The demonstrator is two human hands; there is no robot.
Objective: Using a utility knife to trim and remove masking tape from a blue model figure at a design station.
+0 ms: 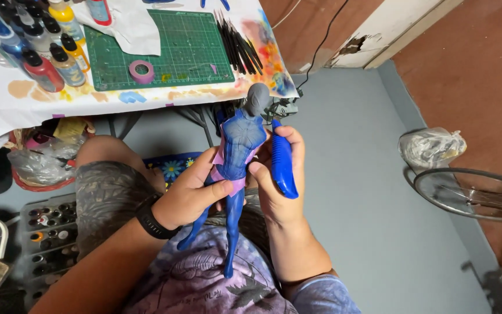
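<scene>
L hand (190, 195) w/ black watch (151, 217) clenched on figure (236, 154) at waist, R hand (277, 180) just beside it gripping blue handle (282, 160), figure blue w/ pink waist tape, grey head, below green cutting mat (175, 49)

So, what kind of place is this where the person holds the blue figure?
Probably a home hobby corner for painting models. A paper-covered table bears paint bottles, a green cutting mat and thin brushes. The left hand and right hand hold a blue figure.
</scene>
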